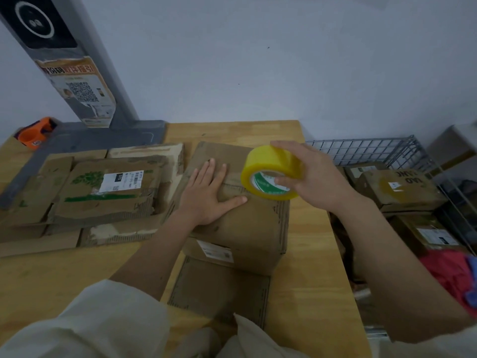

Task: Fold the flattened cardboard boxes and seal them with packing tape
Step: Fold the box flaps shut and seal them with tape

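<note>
A folded brown cardboard box (253, 228) stands in the middle of the wooden table (309, 254), its top flaps closed. My left hand (209, 192) lies flat on the top, fingers spread, pressing down near the flap seam. My right hand (312, 177) grips a yellow roll of packing tape (268, 174), which touches the box top at the right end of the seam. A stack of flattened cardboard boxes (103, 192) lies on the table to the left. Another flat cardboard piece (219, 290) sticks out from under the near side of the box.
An orange tape dispenser (34, 134) sits at the far left. A grey post with a QR poster (85, 91) rises behind the stack. At the right, a wire basket (387, 151) holds several taped boxes (402, 189) and red cloth (449, 272).
</note>
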